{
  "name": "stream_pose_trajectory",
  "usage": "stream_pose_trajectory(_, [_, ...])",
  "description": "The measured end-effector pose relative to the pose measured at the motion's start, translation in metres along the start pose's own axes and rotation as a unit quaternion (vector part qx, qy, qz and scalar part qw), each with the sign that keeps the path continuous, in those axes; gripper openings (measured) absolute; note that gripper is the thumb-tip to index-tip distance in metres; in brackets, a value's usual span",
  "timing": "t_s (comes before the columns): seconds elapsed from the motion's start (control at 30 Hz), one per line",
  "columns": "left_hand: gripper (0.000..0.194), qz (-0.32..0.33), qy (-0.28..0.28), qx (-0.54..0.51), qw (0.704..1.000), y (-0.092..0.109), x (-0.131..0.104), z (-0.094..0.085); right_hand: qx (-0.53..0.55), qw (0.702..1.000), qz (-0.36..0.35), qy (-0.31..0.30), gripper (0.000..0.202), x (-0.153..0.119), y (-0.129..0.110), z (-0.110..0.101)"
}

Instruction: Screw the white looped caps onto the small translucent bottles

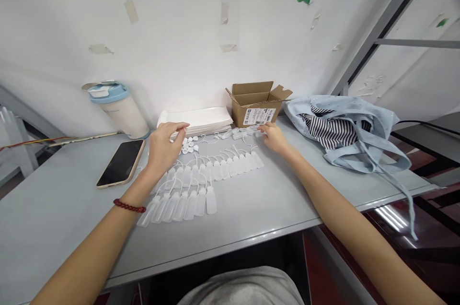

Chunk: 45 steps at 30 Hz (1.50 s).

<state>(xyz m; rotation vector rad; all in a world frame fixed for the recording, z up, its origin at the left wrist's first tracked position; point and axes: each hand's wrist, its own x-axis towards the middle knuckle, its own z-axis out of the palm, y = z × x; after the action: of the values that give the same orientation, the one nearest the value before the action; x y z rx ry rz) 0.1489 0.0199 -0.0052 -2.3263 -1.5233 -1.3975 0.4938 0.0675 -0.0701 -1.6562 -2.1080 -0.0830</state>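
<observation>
My left hand (165,146) hovers by the near left corner of a stack of white paper (201,119), thumb and forefinger drawn together; whatever may be between them is too small to make out. Just right of it lies a cluster of small white caps (189,144). In front of the box, my right hand (273,138) has its fingers closed on a small translucent plastic bottle (260,133), partly hidden by the fingers. More such bottles lie loose beside it. Across the table, translucent bottles (211,199) with thin bent tubes lie side by side in two rows.
An open cardboard box (257,112) stands against the wall. A phone (121,163) and a blue-lidded tumbler (124,112) are at the left. On the right, a light blue cloth bag (373,123) hangs its strap over the edge of the grey table (251,209).
</observation>
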Motion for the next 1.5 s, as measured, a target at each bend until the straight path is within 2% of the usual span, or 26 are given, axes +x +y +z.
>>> stream_pose_trajectory(0.2, [0.023, 0.004, -0.014, -0.022, 1.0, 0.016, -0.009, 0.004, -0.011, 1.0, 0.004, -0.014, 0.034, -0.004, -0.003, 0.001])
stream_pose_trajectory(0.37, [0.017, -0.041, -0.041, -0.036, 0.998, 0.027, -0.018, 0.005, -0.003, 0.999, 0.003, -0.033, 0.028, -0.006, -0.013, -0.007])
stream_pose_trajectory(0.47, [0.016, -0.062, -0.051, -0.054, 0.995, 0.036, -0.02, 0.003, 0.036, 0.999, -0.001, -0.009, 0.031, -0.007, -0.026, -0.019])
stream_pose_trajectory(0.5, [0.016, -0.068, -0.055, -0.063, 0.994, 0.039, -0.021, 0.002, 0.088, 0.996, 0.005, 0.018, 0.033, -0.009, -0.031, -0.025])
stream_pose_trajectory(0.57, [0.016, -0.08, -0.064, -0.087, 0.991, 0.044, -0.022, 0.001, 0.246, 0.967, 0.033, 0.064, 0.031, -0.014, -0.045, -0.037])
stream_pose_trajectory(0.63, [0.016, -0.093, -0.073, -0.114, 0.986, 0.049, -0.024, 0.001, 0.426, 0.902, 0.056, 0.043, 0.025, -0.021, -0.061, -0.046])
stream_pose_trajectory(0.7, [0.015, -0.105, -0.079, -0.144, 0.981, 0.054, -0.026, 0.003, 0.552, 0.831, 0.068, -0.012, 0.022, -0.028, -0.077, -0.052])
stream_pose_trajectory(0.8, [0.014, -0.115, -0.091, -0.187, 0.971, 0.06, -0.03, 0.006, 0.65, 0.753, 0.054, -0.081, 0.021, -0.038, -0.097, -0.053])
stream_pose_trajectory(0.9, [0.012, -0.123, -0.103, -0.215, 0.963, 0.066, -0.034, 0.01, 0.675, 0.722, 0.041, -0.15, 0.019, -0.044, -0.111, -0.051])
stream_pose_trajectory(1.0, [0.012, -0.131, -0.108, -0.228, 0.959, 0.07, -0.036, 0.011, 0.678, 0.71, 0.035, -0.187, 0.018, -0.048, -0.12, -0.051])
stream_pose_trajectory(1.1, [0.013, -0.138, -0.11, -0.235, 0.956, 0.072, -0.036, 0.011, 0.672, 0.712, 0.034, -0.2, 0.018, -0.049, -0.122, -0.053])
stream_pose_trajectory(1.27, [0.016, -0.137, -0.108, -0.241, 0.955, 0.073, -0.037, 0.008, 0.65, 0.733, 0.049, -0.195, 0.022, -0.049, -0.121, -0.052])
stream_pose_trajectory(1.4, [0.018, -0.125, -0.114, -0.252, 0.953, 0.073, -0.037, 0.007, 0.654, 0.731, 0.041, -0.19, 0.024, -0.05, -0.121, -0.05])
stream_pose_trajectory(1.5, [0.019, -0.14, -0.129, -0.27, 0.944, 0.073, -0.036, 0.008, 0.66, 0.728, 0.035, -0.183, 0.028, -0.051, -0.123, -0.05])
